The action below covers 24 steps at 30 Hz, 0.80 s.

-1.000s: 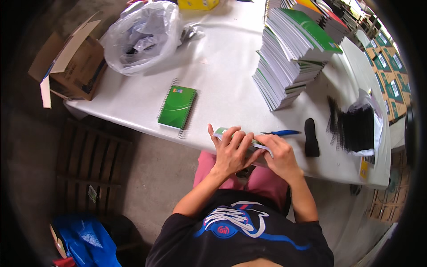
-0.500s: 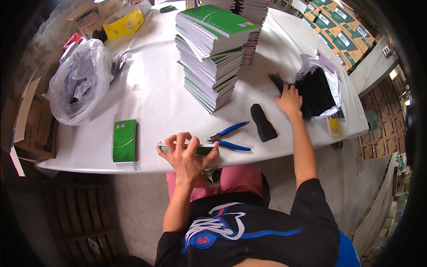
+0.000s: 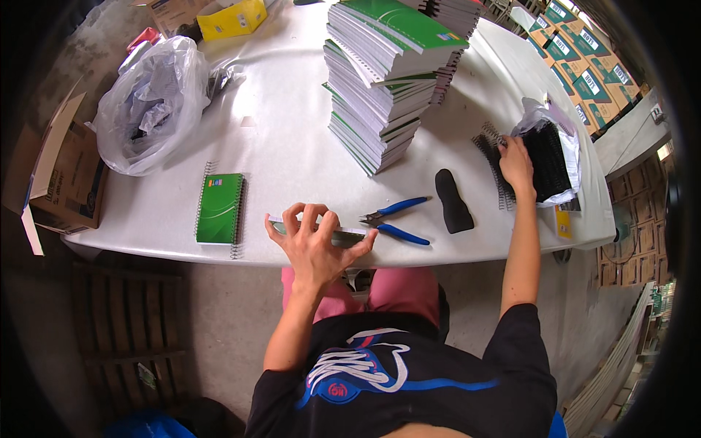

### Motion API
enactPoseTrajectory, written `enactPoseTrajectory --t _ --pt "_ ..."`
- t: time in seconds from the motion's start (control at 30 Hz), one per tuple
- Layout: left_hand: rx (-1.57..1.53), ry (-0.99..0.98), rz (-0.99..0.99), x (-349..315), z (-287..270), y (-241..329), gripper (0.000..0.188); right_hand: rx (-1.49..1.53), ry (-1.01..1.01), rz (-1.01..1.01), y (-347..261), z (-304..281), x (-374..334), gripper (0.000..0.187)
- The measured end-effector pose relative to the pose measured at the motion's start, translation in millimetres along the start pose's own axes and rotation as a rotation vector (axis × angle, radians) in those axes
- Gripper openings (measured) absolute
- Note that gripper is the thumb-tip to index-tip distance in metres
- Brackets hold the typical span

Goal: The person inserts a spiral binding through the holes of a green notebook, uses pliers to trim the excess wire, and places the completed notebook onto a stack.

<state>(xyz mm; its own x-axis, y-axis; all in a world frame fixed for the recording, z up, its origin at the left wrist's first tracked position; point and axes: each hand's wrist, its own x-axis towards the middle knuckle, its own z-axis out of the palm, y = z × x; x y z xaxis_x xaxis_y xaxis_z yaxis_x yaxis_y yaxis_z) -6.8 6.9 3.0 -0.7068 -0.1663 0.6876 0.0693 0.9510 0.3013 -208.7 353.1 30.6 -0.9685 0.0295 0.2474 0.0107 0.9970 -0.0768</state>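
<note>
At the table's near edge my left hand (image 3: 310, 237) is closed round a small green-covered notebook (image 3: 347, 238), its fingers curled over the top and the thumb at one end. Much of that notebook is hidden under the hand. Farther right, my right hand (image 3: 517, 162) pinches black spiral binding coils (image 3: 493, 139) beside an opened white plastic wrapper (image 3: 572, 164) packed with more black coils (image 3: 548, 162). Blue-handled pliers (image 3: 400, 220) lie next to my left hand, jaws pointing left. A spiral-bound green notebook (image 3: 220, 208) rests flat on the left.
A tall, uneven stack of green notebooks (image 3: 380, 95) stands at the centre back. Between pliers and coils lies a black elongated object (image 3: 454, 201). A clear plastic bag (image 3: 153, 109), a cardboard box (image 3: 69, 175) and a yellow box (image 3: 234, 20) occupy the left side.
My right hand has drawn several coils toward its left side, where they now hang nearer the front. My left hand still holds the notebook at the edge. The whole view has shifted slightly.
</note>
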Motion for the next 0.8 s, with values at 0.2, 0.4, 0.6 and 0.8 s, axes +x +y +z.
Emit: enactPoseTrajectory --t 0.2,0.4,0.6,0.8 --pt "-0.034 -0.030 -0.016 -4 1 -4 0.041 -0.048 0.154 -0.177 -22 -20 -8 0.042" --pt "-0.043 0.011 -0.021 -4 3 -3 0.042 0.249 0.065 -0.295 -47 -38 -34 0.055" --pt "-0.044 0.023 -0.045 -9 3 -5 0.044 0.952 -0.411 -0.627 -156 -59 -134 0.024" --pt "-0.049 0.026 -0.022 -7 5 -2 0.041 1.062 -0.252 -0.517 -168 -38 -151 0.022"
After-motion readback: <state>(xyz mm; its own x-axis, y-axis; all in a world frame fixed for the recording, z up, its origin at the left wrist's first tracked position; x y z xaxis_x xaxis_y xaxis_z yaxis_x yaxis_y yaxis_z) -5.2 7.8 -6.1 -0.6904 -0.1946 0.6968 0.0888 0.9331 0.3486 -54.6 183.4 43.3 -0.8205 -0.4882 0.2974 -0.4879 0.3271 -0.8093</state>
